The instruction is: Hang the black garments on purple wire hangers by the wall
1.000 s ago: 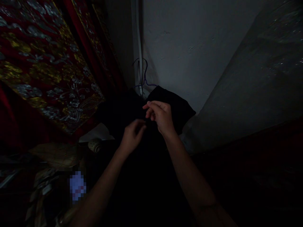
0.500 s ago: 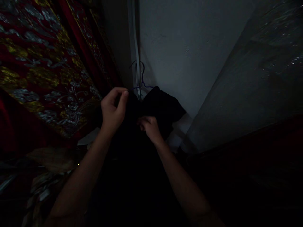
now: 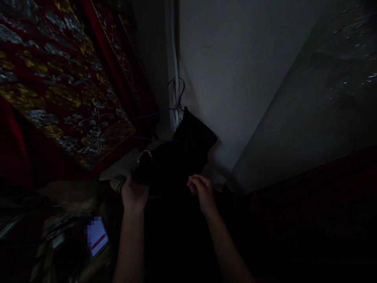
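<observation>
A black garment hangs from a thin purple wire hanger against the pale wall, half pulled off the hanger's left arm. My left hand is closed on the garment's lower left edge, where a pale patch shows. My right hand has its fingers curled against the garment's lower right part; whether it pinches the cloth is hard to see in the dark.
Red cloth embroidered in gold and silver hangs at the left. A white cable strip runs down the wall corner. A grey slanted surface fills the right. A phone-like item and cluttered things lie at lower left.
Both hands dropped from the hanger's shoulders to the garment's lower part. The garment's left side has slid off the hanger, whose left arm now shows bare.
</observation>
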### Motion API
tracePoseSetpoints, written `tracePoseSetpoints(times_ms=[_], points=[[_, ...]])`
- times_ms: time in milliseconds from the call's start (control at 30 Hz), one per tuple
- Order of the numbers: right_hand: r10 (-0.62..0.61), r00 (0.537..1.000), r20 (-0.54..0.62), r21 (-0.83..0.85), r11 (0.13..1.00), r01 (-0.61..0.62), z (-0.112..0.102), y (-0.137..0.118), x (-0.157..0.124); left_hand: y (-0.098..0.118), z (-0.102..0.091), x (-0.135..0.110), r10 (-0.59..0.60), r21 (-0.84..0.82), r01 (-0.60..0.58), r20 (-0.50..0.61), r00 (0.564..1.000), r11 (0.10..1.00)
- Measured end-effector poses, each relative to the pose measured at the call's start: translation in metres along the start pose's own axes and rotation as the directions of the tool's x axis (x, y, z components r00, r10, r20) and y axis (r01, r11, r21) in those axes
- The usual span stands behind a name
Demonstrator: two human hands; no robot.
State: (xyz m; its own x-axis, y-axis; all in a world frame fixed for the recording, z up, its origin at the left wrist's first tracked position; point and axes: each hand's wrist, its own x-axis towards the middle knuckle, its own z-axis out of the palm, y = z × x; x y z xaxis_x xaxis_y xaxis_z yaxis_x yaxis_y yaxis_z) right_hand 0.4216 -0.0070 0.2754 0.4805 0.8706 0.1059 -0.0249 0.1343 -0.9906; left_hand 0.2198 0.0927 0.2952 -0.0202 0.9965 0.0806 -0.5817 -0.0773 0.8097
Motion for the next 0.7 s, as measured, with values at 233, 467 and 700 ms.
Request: tracePoseSetpoints(times_ms=[233, 467, 700], points=[[-0.193, 0.978, 0.076, -0.055, 0.979, 0.198, -0.008, -0.007, -0.009, -0.016, 0.065, -0.051, -0.082, -0.065, 0.088, 0.102, 0.991, 0.994], [-0.221, 0.900, 0.375, -0.142, 0.946, 0.292, 0.005, -0.033, -0.011, -0.019, 0.078, -0.072, 0.196, 0.472, -0.395, 0.416, 0.888, 0.788], [-0.344, 0.840, 0.420, -0.231, 0.855, 0.465, -0.039, -0.098, 0.051, -0.018, 0.042, -0.041, -0.168, 0.552, -0.469, 0.752, 0.638, 0.690]])
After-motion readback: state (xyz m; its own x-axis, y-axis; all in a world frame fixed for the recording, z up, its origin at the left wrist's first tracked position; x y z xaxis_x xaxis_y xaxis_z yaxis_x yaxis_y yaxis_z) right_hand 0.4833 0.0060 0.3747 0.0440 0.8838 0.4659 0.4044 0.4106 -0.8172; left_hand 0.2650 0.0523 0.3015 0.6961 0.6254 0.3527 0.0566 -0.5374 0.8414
